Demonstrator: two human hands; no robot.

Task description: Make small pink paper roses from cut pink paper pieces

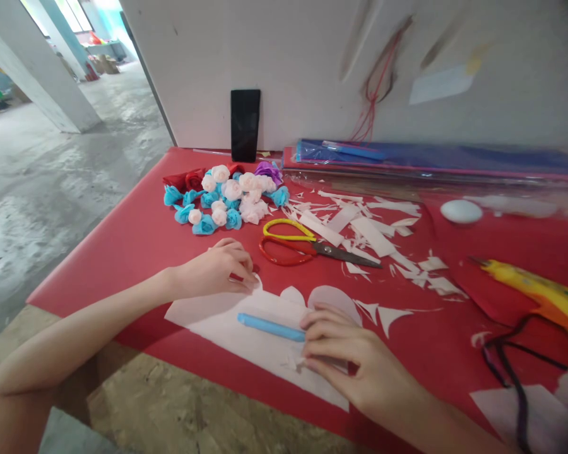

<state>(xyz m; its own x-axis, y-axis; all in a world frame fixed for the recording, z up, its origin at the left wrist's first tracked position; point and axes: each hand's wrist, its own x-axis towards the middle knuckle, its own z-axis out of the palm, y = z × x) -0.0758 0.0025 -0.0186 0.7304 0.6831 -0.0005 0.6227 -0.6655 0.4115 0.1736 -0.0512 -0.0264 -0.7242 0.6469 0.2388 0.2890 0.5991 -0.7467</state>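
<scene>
My left hand (224, 268) has its thumb and fingers closed on the edge of a small white paper petal (257, 284). My right hand (348, 353) has its fingertips closed around the right end of a slim blue stick (269, 327), which lies low over a white paper sheet (213, 321). Behind that hand is a rounded pale paper petal (334, 297), with a smaller cut petal (292, 295) to its left. Scissors (315, 246) with yellow and red handles lie just beyond the hands.
Paper roses (220, 202) sit at the back left, before a leaning black phone (245, 125). White scraps (360, 227) are strewn across the red table cover (137, 221). To the right are a yellow glue gun (539, 293), its dark cord and a white egg-shaped object (461, 211).
</scene>
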